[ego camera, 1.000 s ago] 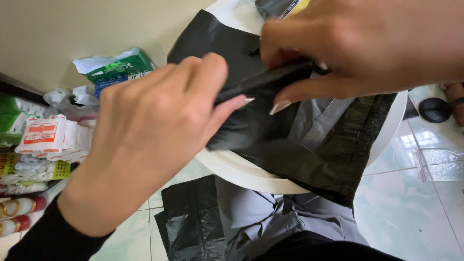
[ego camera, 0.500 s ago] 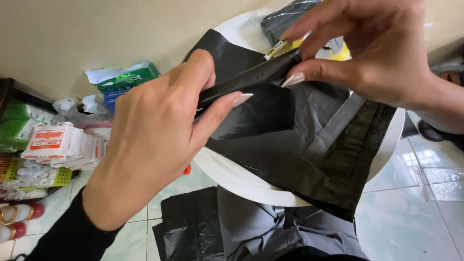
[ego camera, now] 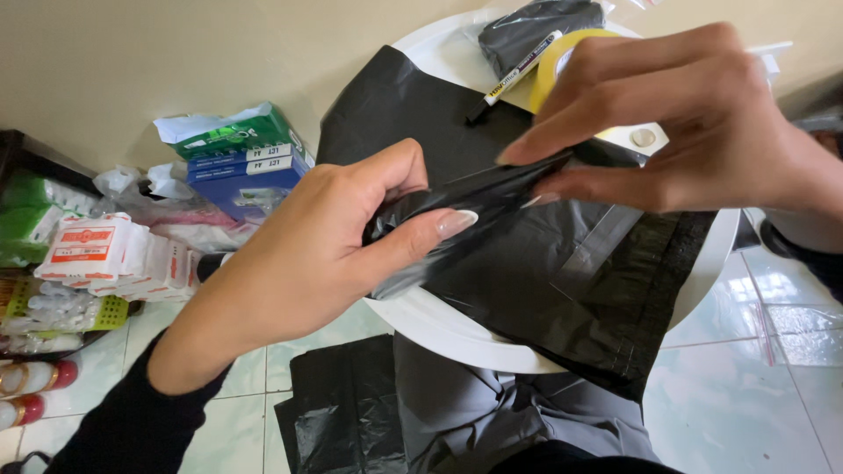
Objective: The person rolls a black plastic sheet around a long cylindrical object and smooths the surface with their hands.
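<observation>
A black plastic mailer bag lies across a round white table. My left hand pinches the bag's folded edge at its left end between thumb and fingers. My right hand pinches the same folded edge further right, fingertips closed on the plastic. The fold runs taut between both hands. Behind the right hand sit a roll of yellow tape, a marker pen and a small dark packet.
More black and grey bags lie on the tiled floor below the table. To the left against the wall stand blue and green boxes, white and red packets, a green basket and crumpled plastic.
The view has shifted so the table's far side with tape and marker shows. Both hands have moved slightly apart along the bag's fold, the right one lifting a little.
</observation>
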